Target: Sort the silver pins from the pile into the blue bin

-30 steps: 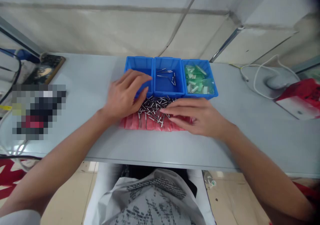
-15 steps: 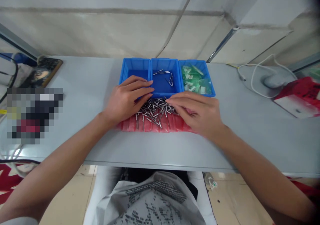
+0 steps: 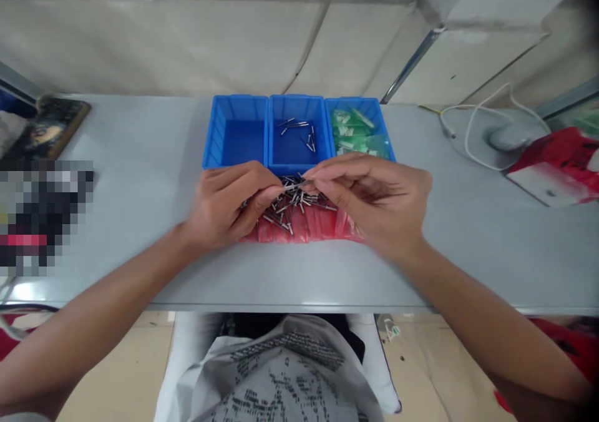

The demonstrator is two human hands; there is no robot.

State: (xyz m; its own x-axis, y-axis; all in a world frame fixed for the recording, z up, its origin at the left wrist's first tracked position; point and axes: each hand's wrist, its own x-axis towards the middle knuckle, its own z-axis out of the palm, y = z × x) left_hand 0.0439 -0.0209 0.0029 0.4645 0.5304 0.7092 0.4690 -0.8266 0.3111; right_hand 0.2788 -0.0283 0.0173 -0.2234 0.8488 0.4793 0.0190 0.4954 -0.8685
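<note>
Over a heap of blind rivets (image 3: 303, 200), my left hand (image 3: 229, 203) and my right hand (image 3: 379, 200) come together. Each is closed in a pinch, and a thin silvery rivet (image 3: 292, 186) spans the gap between their fingertips. The heap lies on red plastic packets (image 3: 299, 227) at the front of three joined blue bins. A few rivets rest in the middle bin (image 3: 292, 152). Green packets (image 3: 355, 125) with pale pieces inside fill the right bin (image 3: 386, 127). My left hand is just in front of the left bin (image 3: 214, 128).
A red and white box (image 3: 552, 178) and a white cable (image 3: 469, 138) lie on the right of the grey table (image 3: 187, 284). A dark patterned object (image 3: 63, 122) is at the far left, near a blurred-out patch. The wall stands behind the bins.
My hands have drawn closer together, and a rivet now shows between their fingertips. My left hand's fingers, spread before, have closed. The whole view has shifted slightly.
</note>
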